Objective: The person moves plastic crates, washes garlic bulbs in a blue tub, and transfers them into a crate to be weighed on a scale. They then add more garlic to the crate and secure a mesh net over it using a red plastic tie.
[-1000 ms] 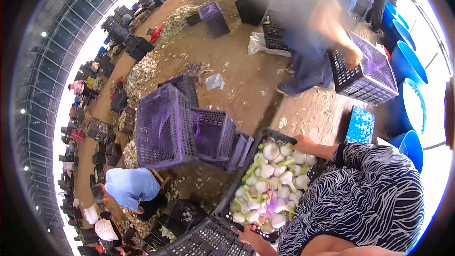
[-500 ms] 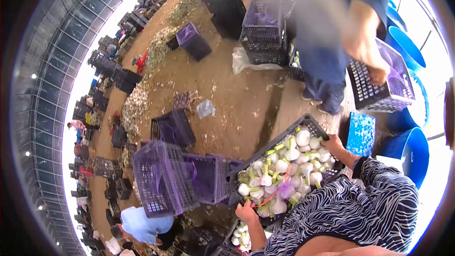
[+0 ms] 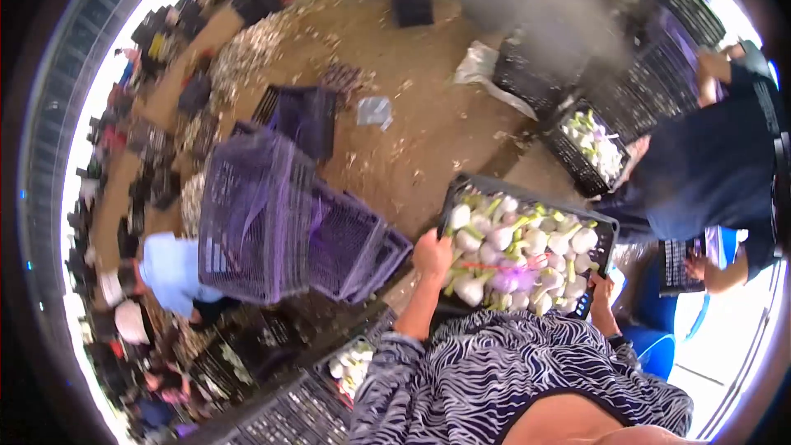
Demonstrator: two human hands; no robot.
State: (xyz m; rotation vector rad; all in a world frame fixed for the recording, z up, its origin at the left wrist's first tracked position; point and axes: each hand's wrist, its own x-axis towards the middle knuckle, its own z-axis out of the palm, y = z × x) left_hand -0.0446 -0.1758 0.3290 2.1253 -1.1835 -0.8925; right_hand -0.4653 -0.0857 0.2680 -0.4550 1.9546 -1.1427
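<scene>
A black crate full of white garlic bulbs with green stems is held level in front of my body. My left hand is closed on its left end. At its right end my right hand grips the near corner, fingers partly hidden by the rim. A purple mesh piece and a red string lie on the bulbs.
Purple-and-black crates are stacked at left. Another garlic crate sits beside black stacks at upper right. A co-worker in dark clothes stands at right, a hand at a crate. Someone in light blue bends at lower left. Blue tubs stand lower right.
My view and body have turned, and the held crate has swung round to lie more squarely before me. The co-worker now appears farther right, leaning among crates.
</scene>
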